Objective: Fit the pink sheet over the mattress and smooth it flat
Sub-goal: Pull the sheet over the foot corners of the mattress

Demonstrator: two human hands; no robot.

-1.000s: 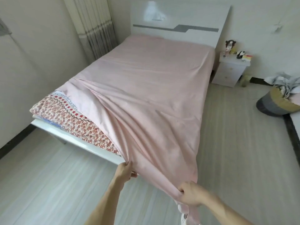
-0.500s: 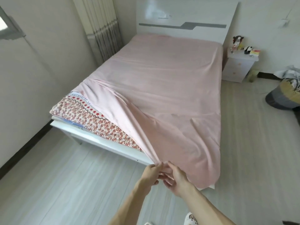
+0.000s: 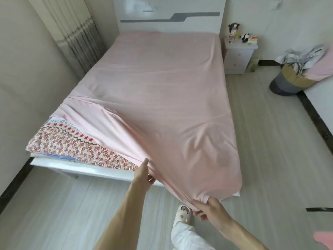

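Your pink sheet (image 3: 162, 96) lies spread over most of the mattress (image 3: 72, 147), smooth toward its head end. At the mattress's foot edge it is creased, bunched and lifted clear. The mattress's red-flowered left foot corner lies bare.

One wide-angle camera worn on the head looks forward and steeply down from the foot of the bed, facing along the pink cotton sheet (image 3: 162, 91) toward the glossy white headboard with a grey stripe (image 3: 169, 17). Nearest the lens, low in the frame, are the hands, left hand (image 3: 143, 175) and right hand (image 3: 210, 207), above the pale plank floor (image 3: 54, 213)
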